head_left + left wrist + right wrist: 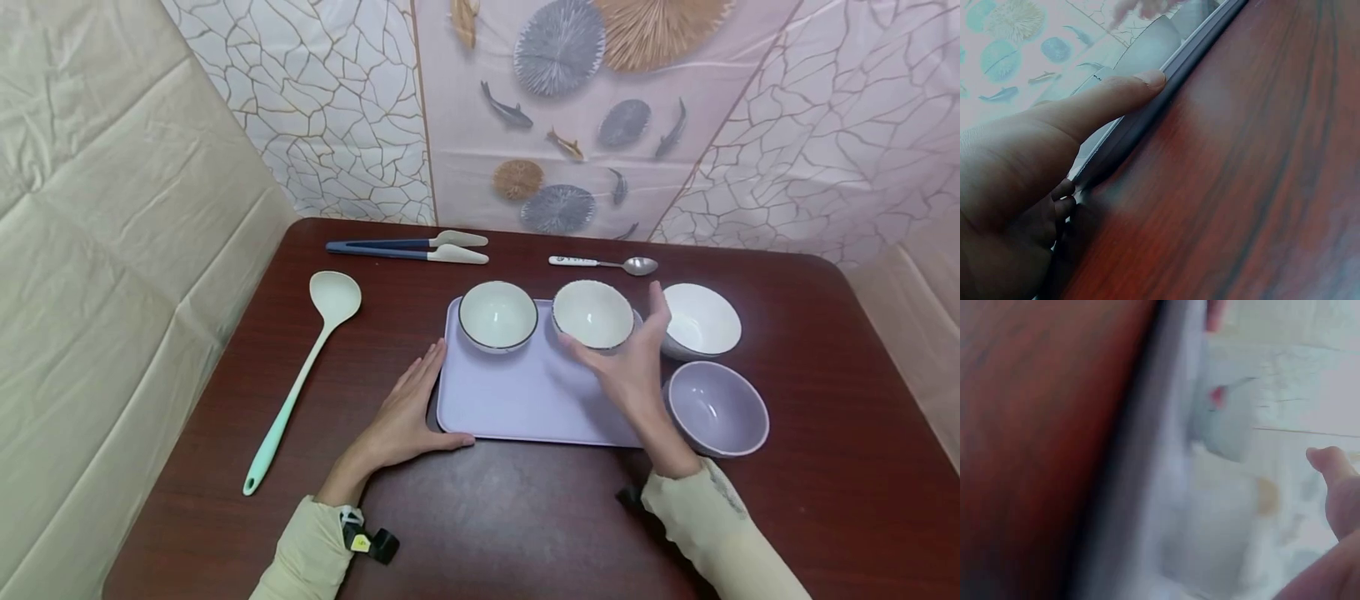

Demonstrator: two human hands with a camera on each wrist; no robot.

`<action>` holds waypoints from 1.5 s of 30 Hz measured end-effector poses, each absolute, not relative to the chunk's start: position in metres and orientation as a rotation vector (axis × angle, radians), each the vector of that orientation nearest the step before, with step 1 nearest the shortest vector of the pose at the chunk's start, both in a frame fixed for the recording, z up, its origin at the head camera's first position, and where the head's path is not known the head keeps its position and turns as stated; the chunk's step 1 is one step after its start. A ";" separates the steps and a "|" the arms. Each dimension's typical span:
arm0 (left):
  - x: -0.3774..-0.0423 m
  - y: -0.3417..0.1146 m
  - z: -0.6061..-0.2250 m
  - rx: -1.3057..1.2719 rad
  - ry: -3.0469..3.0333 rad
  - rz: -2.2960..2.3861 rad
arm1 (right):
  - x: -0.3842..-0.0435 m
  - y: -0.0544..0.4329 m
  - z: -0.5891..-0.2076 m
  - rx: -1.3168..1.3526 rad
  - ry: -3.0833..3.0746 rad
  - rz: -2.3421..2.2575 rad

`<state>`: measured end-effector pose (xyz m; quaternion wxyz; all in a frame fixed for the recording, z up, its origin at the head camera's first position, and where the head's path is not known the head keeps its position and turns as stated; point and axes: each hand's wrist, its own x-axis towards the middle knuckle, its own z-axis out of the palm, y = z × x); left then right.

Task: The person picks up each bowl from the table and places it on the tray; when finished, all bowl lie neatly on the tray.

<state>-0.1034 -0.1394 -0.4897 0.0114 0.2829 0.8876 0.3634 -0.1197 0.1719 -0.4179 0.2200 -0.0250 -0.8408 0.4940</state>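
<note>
A lavender tray (510, 400) lies on the dark wood table. Two white bowls with dark rims, the left bowl (498, 321) and the right bowl (592, 312), stand along its back edge. My left hand (405, 421) rests at the tray's left front corner, fingers straight along the side and thumb on the front edge. Over the tray's right part, my right hand (633, 362) spreads thumb and fingers about the right bowl. In the blurred right wrist view the thumb (1329, 462) appears apart from the bowls; contact elsewhere is unclear.
Right of the tray stand a plain white bowl (701, 321) and a purple bowl (716, 408). A spoon (637, 266) and blue-handled tongs (390, 250) lie behind it. A ladle with a mint handle (277, 433) is at left. Patterned cloth (337, 108) hangs behind the table.
</note>
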 end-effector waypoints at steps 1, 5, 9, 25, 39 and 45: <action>-0.103 -0.139 -0.489 0.884 2.769 1.133 | -0.112 0.175 -0.405 0.013 -2.342 1.374; -0.104 -0.137 -0.488 0.890 2.772 1.133 | -0.074 0.205 -0.356 0.443 -2.486 1.375; -0.103 -0.137 -0.487 0.891 2.768 1.132 | -0.043 0.265 -0.354 0.572 -2.617 1.226; -0.100 -0.139 -0.489 0.866 2.763 1.136 | -0.011 0.347 -0.433 0.275 -2.739 1.194; -0.100 -0.138 -0.488 0.864 2.765 1.119 | -0.018 0.345 -0.445 0.132 -2.667 1.266; -0.101 -0.139 -0.488 0.880 2.768 1.122 | -0.015 0.343 -0.438 0.121 -2.627 1.306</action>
